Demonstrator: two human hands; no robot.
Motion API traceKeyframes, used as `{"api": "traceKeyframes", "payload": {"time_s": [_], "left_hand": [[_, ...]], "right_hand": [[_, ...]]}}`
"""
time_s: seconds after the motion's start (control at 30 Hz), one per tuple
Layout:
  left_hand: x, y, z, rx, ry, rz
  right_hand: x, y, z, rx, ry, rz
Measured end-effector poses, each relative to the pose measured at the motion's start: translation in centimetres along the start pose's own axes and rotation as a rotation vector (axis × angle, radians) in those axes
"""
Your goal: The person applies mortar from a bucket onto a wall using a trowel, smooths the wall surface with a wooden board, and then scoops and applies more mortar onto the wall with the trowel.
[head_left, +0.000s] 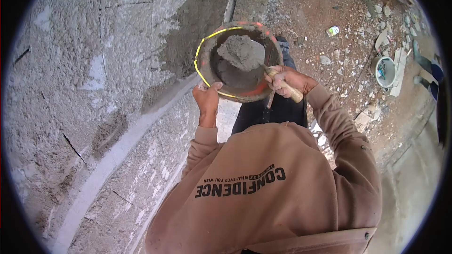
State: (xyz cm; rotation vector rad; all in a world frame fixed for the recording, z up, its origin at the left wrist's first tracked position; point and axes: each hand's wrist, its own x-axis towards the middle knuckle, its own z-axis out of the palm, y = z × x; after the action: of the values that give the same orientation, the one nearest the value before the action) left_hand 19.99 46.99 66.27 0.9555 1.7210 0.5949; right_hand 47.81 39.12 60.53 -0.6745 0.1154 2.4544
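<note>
A round basin smeared with mortar is held in front of my chest, with yellow and orange showing along its rim. My left hand is closed on the near left of that rim, thumb on top. My right hand is wrapped around the wooden handle of a trowel at the basin's right side. Wet grey mortar sits heaped on the trowel's blade over the basin, covering most of the blade. More mortar coats the basin's inside.
A rough plastered wall rises on the left, with a darker damp patch. Rubble covers the dirt ground on the right. A white bucket stands there beside a pale board. Another person's legs show at the far right.
</note>
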Motion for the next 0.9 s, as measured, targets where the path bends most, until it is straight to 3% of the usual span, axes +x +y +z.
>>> {"api": "traceKeyframes", "payload": {"time_s": [0.2,0.43,0.53,0.6,0.67,0.7,0.73,0.77,0.83,0.9], "left_hand": [[1.0,1.4,1.3,-0.030,0.116,-0.086],[2.4,0.5,0.9,-0.080,0.212,-0.183],[1.9,1.2,1.7,-0.069,0.299,-0.189],[1.7,0.3,1.6,-0.077,0.317,-0.222],[2.0,-0.8,1.6,-0.087,0.341,-0.206],[2.0,-1.5,1.8,-0.092,0.356,-0.184],[1.9,-2.0,1.8,-0.092,0.368,-0.171],[2.0,-2.2,1.4,-0.094,0.375,-0.188],[2.0,-2.8,1.6,-0.125,0.386,-0.237],[2.1,-1.6,2.3,-0.113,0.380,-0.272]], "right_hand": [[-2.2,-12.5,0.8,0.154,-0.029,-0.573],[1.7,-26.4,2.2,0.027,0.536,-1.482],[8.4,-32.5,1.7,0.137,0.847,-1.658],[14.4,-36.2,2.1,0.266,1.116,-1.573],[24.7,-39.9,0.3,0.111,1.595,-1.475],[27.3,-40.3,1.4,-0.014,1.452,-1.308],[28.8,-40.9,2.1,-0.252,1.204,-1.007],[28.2,-39.6,4.7,-0.537,1.056,-1.091],[24.0,-34.4,10.5,-0.687,0.585,-1.158],[18.7,-28.7,12.5,-0.789,0.538,-1.326]]}}
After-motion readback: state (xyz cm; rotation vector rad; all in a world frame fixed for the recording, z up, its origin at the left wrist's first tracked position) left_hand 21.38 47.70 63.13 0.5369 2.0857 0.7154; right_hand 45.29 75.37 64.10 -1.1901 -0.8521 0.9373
